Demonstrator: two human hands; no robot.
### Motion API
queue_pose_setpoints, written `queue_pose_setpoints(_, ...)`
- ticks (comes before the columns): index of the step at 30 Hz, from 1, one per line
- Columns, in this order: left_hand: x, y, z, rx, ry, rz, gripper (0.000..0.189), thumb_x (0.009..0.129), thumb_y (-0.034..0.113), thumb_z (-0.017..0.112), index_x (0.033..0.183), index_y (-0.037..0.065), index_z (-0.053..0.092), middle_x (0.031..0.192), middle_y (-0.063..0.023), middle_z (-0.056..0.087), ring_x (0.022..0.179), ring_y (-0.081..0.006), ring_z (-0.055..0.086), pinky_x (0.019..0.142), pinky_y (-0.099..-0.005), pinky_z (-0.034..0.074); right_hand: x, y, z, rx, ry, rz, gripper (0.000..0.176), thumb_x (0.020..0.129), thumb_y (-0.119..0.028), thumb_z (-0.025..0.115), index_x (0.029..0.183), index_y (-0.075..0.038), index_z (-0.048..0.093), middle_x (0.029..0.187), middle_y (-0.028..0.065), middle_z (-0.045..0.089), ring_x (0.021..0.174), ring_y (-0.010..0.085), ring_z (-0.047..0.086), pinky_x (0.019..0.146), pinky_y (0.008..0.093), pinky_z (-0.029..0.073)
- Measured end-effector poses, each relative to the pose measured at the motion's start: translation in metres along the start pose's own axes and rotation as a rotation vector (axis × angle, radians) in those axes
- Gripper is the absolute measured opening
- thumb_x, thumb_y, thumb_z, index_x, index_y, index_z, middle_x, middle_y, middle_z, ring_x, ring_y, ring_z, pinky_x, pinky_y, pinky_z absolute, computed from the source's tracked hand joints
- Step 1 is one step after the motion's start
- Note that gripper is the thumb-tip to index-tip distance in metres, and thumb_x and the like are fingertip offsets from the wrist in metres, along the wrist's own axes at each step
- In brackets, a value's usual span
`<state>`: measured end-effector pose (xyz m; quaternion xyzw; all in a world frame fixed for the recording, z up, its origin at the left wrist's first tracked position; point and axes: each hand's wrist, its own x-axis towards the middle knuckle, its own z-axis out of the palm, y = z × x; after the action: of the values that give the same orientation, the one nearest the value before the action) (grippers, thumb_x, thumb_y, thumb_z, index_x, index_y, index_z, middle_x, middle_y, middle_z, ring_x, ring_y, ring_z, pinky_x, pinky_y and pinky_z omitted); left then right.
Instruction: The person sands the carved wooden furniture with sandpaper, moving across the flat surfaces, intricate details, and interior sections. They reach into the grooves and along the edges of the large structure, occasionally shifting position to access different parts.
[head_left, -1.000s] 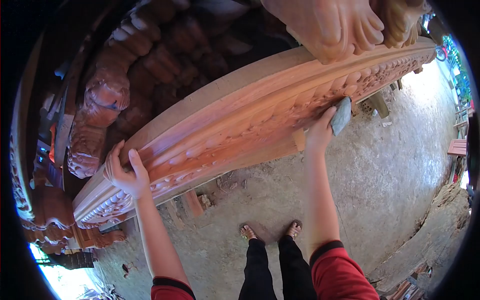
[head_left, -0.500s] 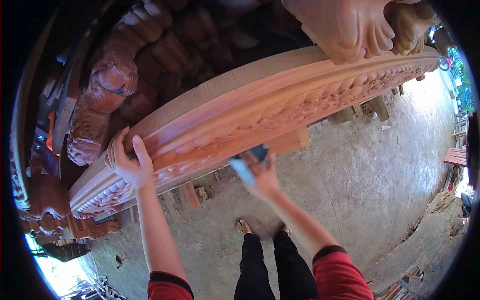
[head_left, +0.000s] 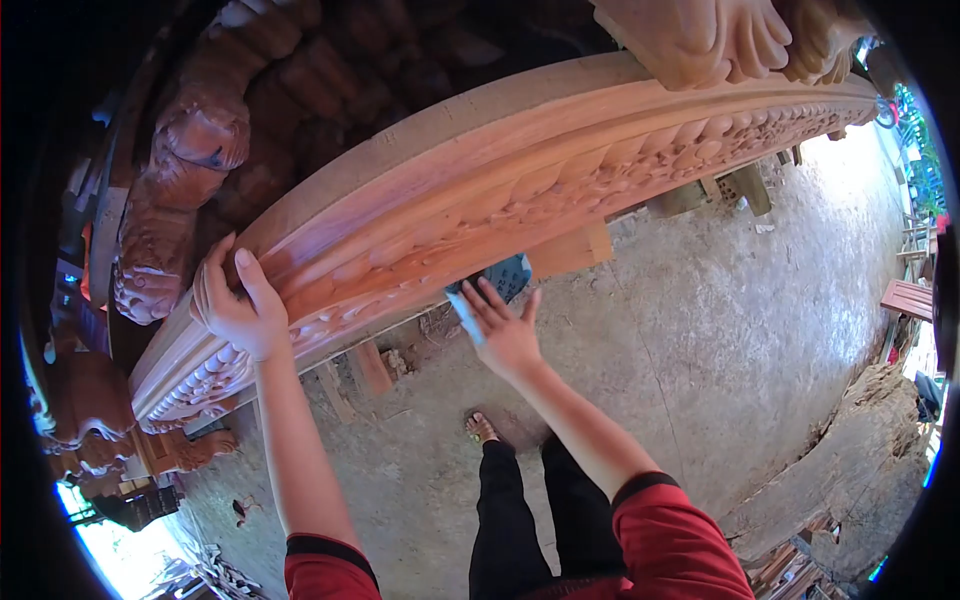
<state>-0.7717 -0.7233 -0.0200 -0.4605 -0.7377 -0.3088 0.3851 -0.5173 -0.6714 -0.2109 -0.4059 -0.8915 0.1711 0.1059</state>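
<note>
- We had our left hand [head_left: 240, 305] at the left end of the carved wooden rail [head_left: 440, 225], thumb on its front face and fingers bent over the upper edge, clamped on the wood.
- We had our right hand [head_left: 508, 340] near the middle of the rail's lower edge, its fingers laid over a blue-grey sheet [head_left: 514, 276] and its thumb apart; we could not tell whether the fingers gripped the sheet or only pressed on it.
- That sheet was at the rail's lower edge, just left of a pale wood block [head_left: 600, 241].
- Our rail stretched from the near left to the far right, its front covered in carving.
- Beyond it on the left we saw a carved post [head_left: 185, 170]; at the far right, a carved leg [head_left: 700, 40] overlapped the rail's upper edge in our view.
- Below lay the concrete floor [head_left: 720, 330], with wood offcuts [head_left: 372, 368] left of our right hand.
</note>
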Motion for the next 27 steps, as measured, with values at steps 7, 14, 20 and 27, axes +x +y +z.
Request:
queue_pose_setpoints(7, -0.002, -0.003, 0.001, -0.009, 0.018, -0.027, 0.027, 0.085, 0.031, 0.049, 0.09, 0.009, 0.065, 0.09, -0.0074, 0.064, 0.086, -0.0261, 0.058, 0.078, -0.0376, 0.038, 0.014, 0.05, -0.026, -0.038, 0.387, 0.576, 0.046, 0.088, -0.033, 0.043, 0.131, -0.02, 0.037, 0.138, -0.0003, 0.033, 0.131, 0.0237, 0.023, 0.092, 0.0706, 0.002)
queue_pose_setpoints(14, -0.002, -0.005, 0.0, -0.012, -0.001, -0.031, 0.027, 0.085, 0.032, 0.05, 0.09, 0.01, 0.065, 0.089, -0.0067, 0.064, 0.085, -0.0253, 0.058, 0.077, -0.0373, 0.038, 0.003, -0.019, -0.005, 0.106, -0.129, -0.045, 0.049, 0.087, -0.036, 0.044, 0.133, -0.023, 0.034, 0.14, -0.0003, 0.03, 0.132, 0.0202, 0.019, 0.094, 0.0706, 0.001)
queue_pose_setpoints(20, -0.002, -0.002, 0.0, 0.004, 0.025, -0.026, 0.027, 0.084, 0.032, 0.051, 0.088, 0.011, 0.066, 0.088, -0.0058, 0.064, 0.084, -0.0253, 0.059, 0.076, -0.0375, 0.038, 0.014, 0.038, -0.021, 0.025, 0.323, 0.532, 0.05, 0.087, -0.033, 0.046, 0.133, -0.019, 0.034, 0.14, 0.0016, 0.029, 0.132, 0.0236, 0.019, 0.095, 0.0684, 0.003)
queue_pose_setpoints(27, -0.001, -0.002, 0.0, 0.04, 0.031, 0.023, 0.028, 0.085, 0.03, 0.048, 0.089, 0.009, 0.065, 0.087, -0.0079, 0.064, 0.081, -0.0274, 0.059, 0.074, -0.0381, 0.04, -0.017, -0.039, 0.027, 0.044, -0.074, -0.264, 0.045, 0.086, -0.033, 0.046, 0.13, -0.029, 0.036, 0.141, -0.0018, 0.027, 0.132, 0.0233, 0.02, 0.091, 0.073, 0.01)
